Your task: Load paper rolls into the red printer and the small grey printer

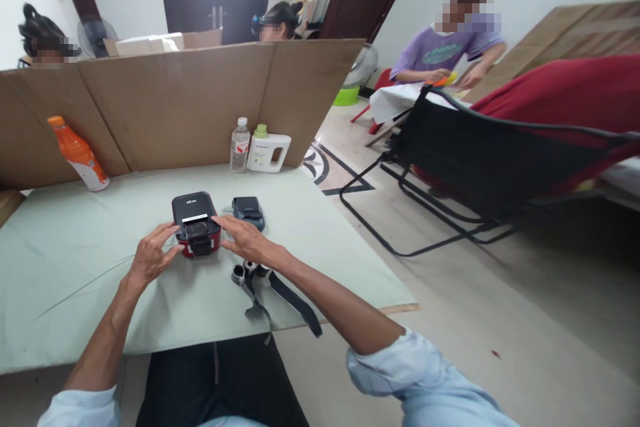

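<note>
A small black-and-red portable printer [196, 204] sits on the green-covered table, with a white strip lying across its top. Its left side is gripped by my left hand [151, 255], fingers at the upper edge and thumb lower down. My right hand [245, 237] holds the opposite side between fingertips and thumb. Just behind that hand lies a second, smaller dark grey device [249, 208], partly covered by it. Near my right forearm is a bundle of black straps with round metal-like ends [256, 273].
A cardboard partition [175, 100] borders the table's far side. Before it stand a water bottle [241, 147] and a white jug [269, 151]; an orange bottle [79, 153] leans at left. A black folding chair [480, 140] is at right. Other people are beyond, one in purple [445, 47].
</note>
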`<state>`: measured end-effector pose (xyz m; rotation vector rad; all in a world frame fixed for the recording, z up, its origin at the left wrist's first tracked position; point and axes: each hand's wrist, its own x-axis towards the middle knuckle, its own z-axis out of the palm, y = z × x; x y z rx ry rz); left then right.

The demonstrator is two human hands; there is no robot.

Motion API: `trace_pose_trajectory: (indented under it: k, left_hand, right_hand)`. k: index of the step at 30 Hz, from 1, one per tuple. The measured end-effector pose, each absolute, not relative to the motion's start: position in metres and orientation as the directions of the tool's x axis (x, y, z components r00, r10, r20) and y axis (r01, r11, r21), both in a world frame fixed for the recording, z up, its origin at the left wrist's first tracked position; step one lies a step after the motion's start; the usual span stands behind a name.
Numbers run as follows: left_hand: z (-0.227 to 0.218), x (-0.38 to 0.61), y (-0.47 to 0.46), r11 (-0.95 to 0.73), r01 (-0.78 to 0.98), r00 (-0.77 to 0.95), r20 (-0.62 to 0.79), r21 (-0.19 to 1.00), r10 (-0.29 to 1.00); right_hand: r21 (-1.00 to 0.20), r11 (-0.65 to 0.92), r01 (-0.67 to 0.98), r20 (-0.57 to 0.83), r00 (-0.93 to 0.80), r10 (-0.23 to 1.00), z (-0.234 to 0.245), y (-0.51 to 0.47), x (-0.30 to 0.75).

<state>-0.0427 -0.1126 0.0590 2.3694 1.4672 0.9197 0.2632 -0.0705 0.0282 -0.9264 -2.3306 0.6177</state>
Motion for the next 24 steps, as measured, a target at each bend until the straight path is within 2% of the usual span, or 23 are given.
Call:
trace_pose_trajectory:
  k: [13, 24]
  left_hand:
    - [0.056, -0.035, -0.116, -0.447, 0.804, 0.270, 0.430, 0.392, 0.862]
    - [0.055, -0.029, -0.119, -0.432, 0.808, 0.253, 0.426, 0.401, 0.869]
  right_hand:
    - [-0.648, 0.614, 0.450, 0.281, -0.609, 0.742, 0.027, -0.077, 0.261]
    - [-0.680, 0.585, 0.441, 0.260, -0.601, 0.756, 0.021, -0.085, 0.261]
